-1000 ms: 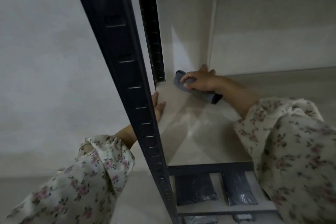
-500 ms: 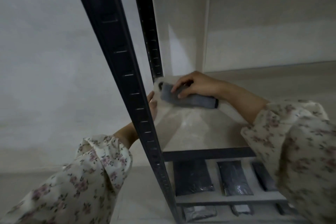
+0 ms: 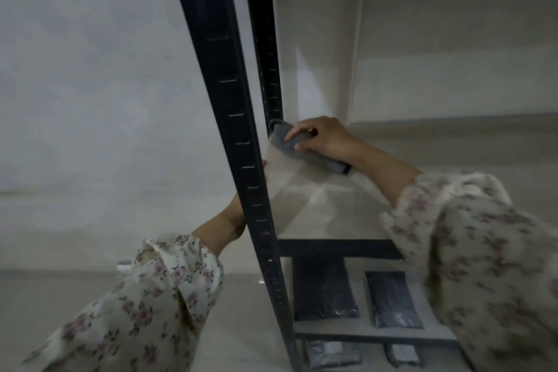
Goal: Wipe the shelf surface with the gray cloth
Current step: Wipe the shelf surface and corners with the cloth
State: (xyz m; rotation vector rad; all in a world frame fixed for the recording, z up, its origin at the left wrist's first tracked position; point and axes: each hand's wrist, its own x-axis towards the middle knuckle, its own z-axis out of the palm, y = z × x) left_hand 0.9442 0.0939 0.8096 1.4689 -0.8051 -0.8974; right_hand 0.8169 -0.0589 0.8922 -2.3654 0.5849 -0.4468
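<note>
At far left corner of pale beige shelf board [image 3: 326, 208]: pressing folded gray cloth [image 3: 302, 151] flat under right hand [image 3: 323, 136], fingers [image 3: 297, 133] curled over its top, probably to work into the corner beside rear black slotted upright [image 3: 265, 54]. Reaching forward, forearm extended, wrist low. Apparently bracing at shelf's side edge with left hand [image 3: 238, 208], mostly hidden behind front black slotted upright [image 3: 232, 100]; gripping or flat, cannot tell. Well apart from right.

light: dim, greyish | glare: pale sheen on shelf surface [image 3: 320, 205] (brightest mid-board) | shadow: soft diagonal band beside upright [image 3: 223, 84] | blur: floral sleeve [image 3: 489, 244] smeared | edges: wide-angle slant
</note>
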